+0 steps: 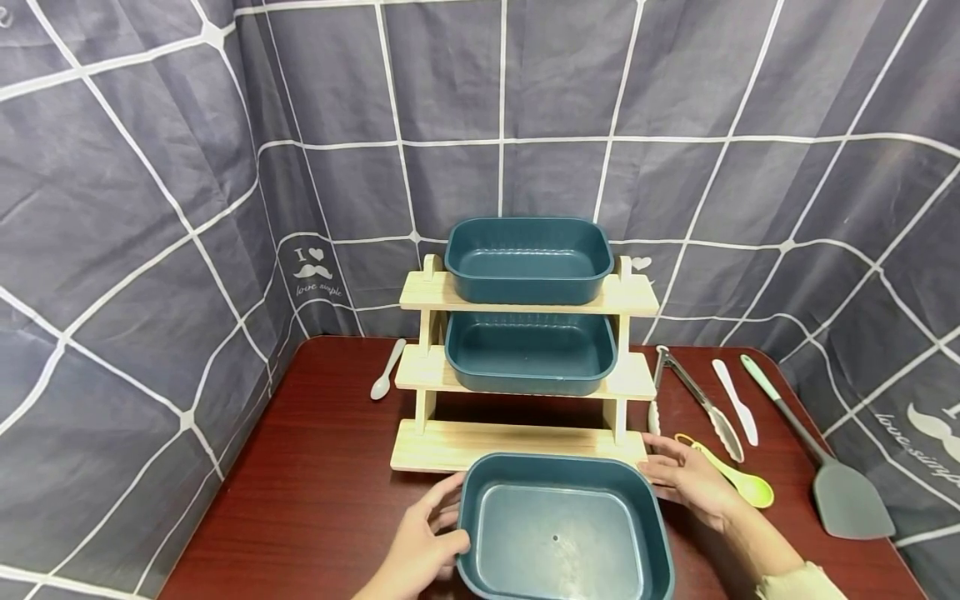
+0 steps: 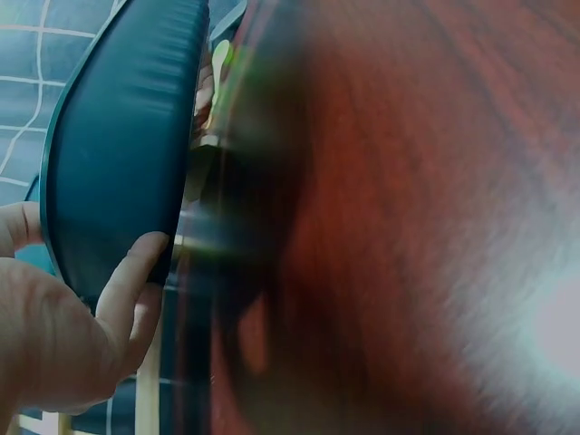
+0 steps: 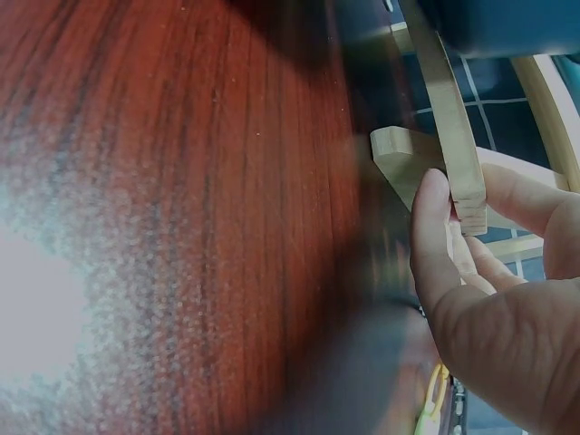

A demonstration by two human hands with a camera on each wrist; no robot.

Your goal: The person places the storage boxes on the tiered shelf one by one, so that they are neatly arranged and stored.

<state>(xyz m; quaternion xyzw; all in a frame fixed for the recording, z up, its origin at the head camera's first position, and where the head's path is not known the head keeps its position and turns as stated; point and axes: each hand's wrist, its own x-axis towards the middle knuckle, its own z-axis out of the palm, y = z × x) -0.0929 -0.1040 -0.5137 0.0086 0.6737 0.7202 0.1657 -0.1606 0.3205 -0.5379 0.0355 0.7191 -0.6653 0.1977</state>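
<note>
In the head view my left hand (image 1: 422, 537) holds a dark blue plastic bin (image 1: 558, 512) by its left side. The left wrist view shows the thumb over the rim and the fingers along the bin's outer wall (image 2: 127, 136). This bin is in front of a three-tier wooden rack (image 1: 480, 446) and appears raised off the table. At the rack's right end, my right hand (image 1: 693, 482) grips the bottom shelf board (image 3: 458, 145), thumb on one face and fingers on the other. Similar bins stand on the top shelf (image 1: 420, 287) and the middle shelf (image 1: 416, 371).
Left of the rack lies a white spoon (image 1: 386, 373). To the right are metal tongs (image 1: 697, 392), a white knife (image 1: 737, 404), a yellow-green spoon (image 1: 742, 479) and a grey spatula (image 1: 847, 500). A grey checked curtain (image 1: 555, 92) surrounds the dark red table (image 1: 300, 500).
</note>
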